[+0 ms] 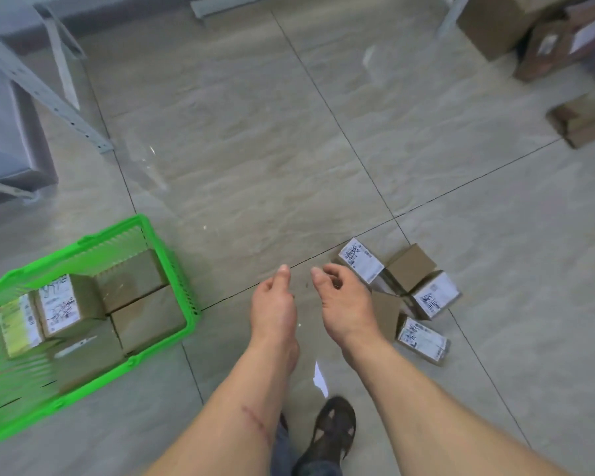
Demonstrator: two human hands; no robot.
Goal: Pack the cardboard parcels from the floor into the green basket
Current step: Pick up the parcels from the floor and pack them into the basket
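Both bare forearms reach forward from the bottom edge over a beige tiled floor [289, 139]; a dark brown strapped sandal [334, 429] shows between them, below the wrists. Left forearm carries a red scratch.

Left hand [273, 305]: empty, fingers loosely curled, thumb pointing ahead, holding nothing. Right hand [344, 300]: empty, fingers loosely bent downward, holding nothing. Hands sit side by side, near each other but not touching, both above the floor.

Just right of the right hand: cluster of small brown cardboard parcels [411, 266] on the floor, packed close together. Three show white printed labels with black handwriting; the nearest labelled one [361, 259] lies just beyond the right fingers, contact cannot be told. One more labelled parcel [421, 338] lies right of the right wrist.

Left of the left hand, well apart: bright green plastic slatted basket [182, 280] on the floor. Inside are several brown cardboard parcels; one labelled parcel [61, 304] sits on top of the others, a yellowish-labelled one beside it.

Far ahead and right of the hands: larger brown cardboard boxes [495, 22], blurred. Far ahead and left: grey perforated metal shelf legs [49, 94].
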